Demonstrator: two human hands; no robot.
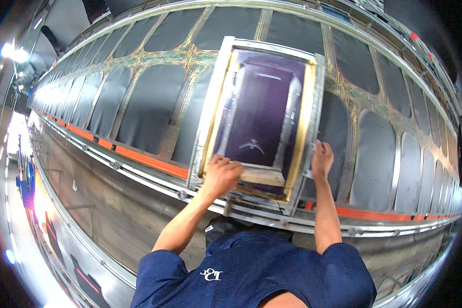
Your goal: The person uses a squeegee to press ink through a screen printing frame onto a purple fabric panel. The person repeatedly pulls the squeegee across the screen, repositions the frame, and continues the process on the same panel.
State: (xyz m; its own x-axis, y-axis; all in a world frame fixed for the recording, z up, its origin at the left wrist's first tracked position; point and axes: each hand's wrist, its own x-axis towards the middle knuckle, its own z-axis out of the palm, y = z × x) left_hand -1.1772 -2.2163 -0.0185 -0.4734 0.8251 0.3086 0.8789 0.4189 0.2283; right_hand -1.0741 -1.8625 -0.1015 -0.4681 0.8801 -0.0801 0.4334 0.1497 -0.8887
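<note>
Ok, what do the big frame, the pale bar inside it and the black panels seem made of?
Frame: probably metal, silver-grey with bright highlights.
Pale bar: perhaps wood, tan and fairly matt, though blur leaves it open.
Black panels: smooth, satin, softly reflecting light; plastic or coated sheet, I can't tell which.

In the middle of the frame, the bare left hand (223,176) hides one end of the long, pale tan bar (263,177). The navy blue cloth shirt (251,262) is cut off at the bottom.
</note>
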